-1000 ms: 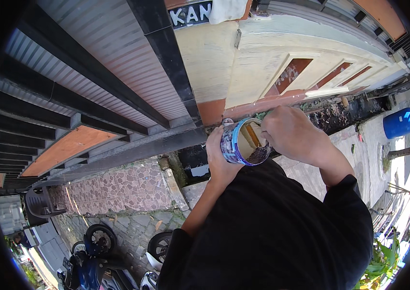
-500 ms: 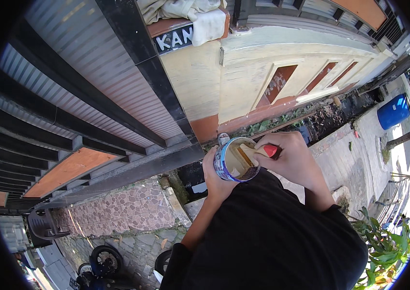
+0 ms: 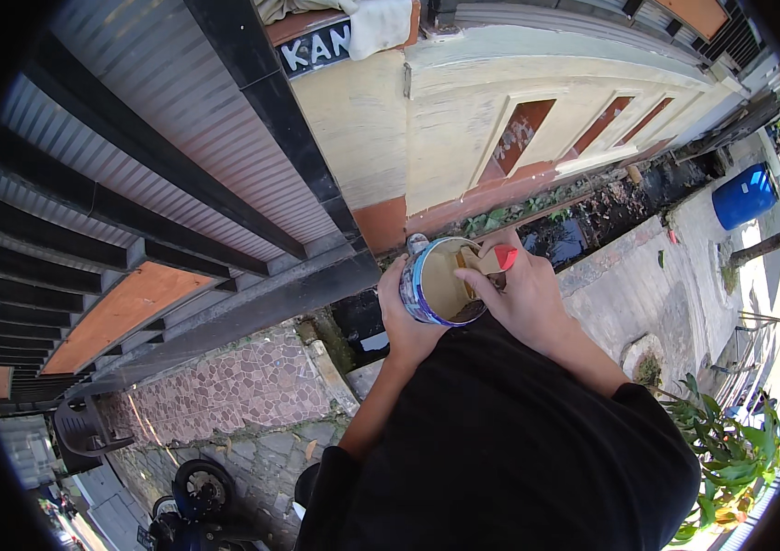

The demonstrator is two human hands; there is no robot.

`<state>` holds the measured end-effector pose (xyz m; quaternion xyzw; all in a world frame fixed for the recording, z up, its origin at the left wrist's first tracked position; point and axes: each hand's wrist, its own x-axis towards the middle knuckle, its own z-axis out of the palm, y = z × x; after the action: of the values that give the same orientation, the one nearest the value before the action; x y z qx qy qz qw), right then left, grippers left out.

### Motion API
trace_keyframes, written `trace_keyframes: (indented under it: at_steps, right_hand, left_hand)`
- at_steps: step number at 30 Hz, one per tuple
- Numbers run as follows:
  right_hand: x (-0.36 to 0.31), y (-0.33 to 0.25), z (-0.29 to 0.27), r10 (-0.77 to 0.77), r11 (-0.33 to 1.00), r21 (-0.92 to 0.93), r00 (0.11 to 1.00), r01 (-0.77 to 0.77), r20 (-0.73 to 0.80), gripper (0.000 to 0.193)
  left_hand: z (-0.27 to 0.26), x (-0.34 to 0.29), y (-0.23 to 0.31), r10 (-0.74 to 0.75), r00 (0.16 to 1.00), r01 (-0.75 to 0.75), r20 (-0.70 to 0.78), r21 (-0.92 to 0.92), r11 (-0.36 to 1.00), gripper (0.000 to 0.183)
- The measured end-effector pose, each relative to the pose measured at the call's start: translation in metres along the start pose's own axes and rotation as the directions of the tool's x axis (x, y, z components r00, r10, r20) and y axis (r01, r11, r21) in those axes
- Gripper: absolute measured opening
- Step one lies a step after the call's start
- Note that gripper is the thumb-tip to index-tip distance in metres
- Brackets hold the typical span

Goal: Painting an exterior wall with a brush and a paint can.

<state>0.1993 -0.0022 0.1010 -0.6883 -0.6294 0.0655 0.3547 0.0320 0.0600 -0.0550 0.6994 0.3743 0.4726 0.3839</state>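
Paint can (image 3: 410, 292) is hanging in mid-air before the person's black shirt (image 3: 500, 432), its open mouth tilting toward the camera. Left hand (image 3: 408, 321) is cupping the can's left side; its fingers are spreading in a wide curve around the wall and gripping it. Their tips are hiding behind the can, so I am not managing to tell their exact placement.

Right hand (image 3: 530, 294) is working at the right edge of the can's rim and clasping a brush (image 3: 506, 257). Its fingers are bending closely around the handle; the thumb is extending across the can's mouth. The handle's red end is poking out above the grip. The brush's lower part is sitting within the can, mostly covered by the hand; bristle contact with the contents is not showing clearly. Cream colour is coating the can's inside.

Surroundings: cream wall (image 3: 358, 142) is running across the upper side, three red-brown recesses lining up toward its right end. Drainage channel (image 3: 606, 211) is following the wall's lower edge, holding dark litter and water. Blue barrel (image 3: 745, 196) is resting near the far right corner of the concrete paving (image 3: 610, 294). Dark chair (image 3: 87, 427) is standing by the left edge of the stone-patterned paving (image 3: 234, 381); a motorcycle (image 3: 202, 491) is showing partly below.
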Motion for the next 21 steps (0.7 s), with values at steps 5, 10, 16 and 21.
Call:
trace_keyframes:
  at_steps: [5,10,16,21]
  right_hand:
    - [0.004,-0.007,-0.002,0.033,0.996,0.086,0.999,-0.032,-0.009,0.024]
    - [0.01,-0.011,-0.005,0.046,0.998,0.028,0.998,-0.047,0.04,0.021]
    - [0.011,-0.007,-0.003,0.069,0.996,0.058,0.996,-0.072,0.059,0.021]
    - [0.01,-0.003,0.002,0.059,0.995,0.082,0.996,-0.064,0.062,0.022]
  left_hand:
    - [-0.005,0.001,0.003,0.069,0.998,-0.068,-0.002,0.107,0.992,0.119]
    - [-0.007,0.003,0.004,0.066,0.998,-0.065,-0.004,0.118,0.991,0.116]
    - [-0.008,0.004,-0.001,0.121,0.993,-0.118,-0.016,0.134,0.984,0.116]
    - [-0.007,0.003,-0.002,0.112,0.994,-0.112,0.007,0.106,0.988,0.117]
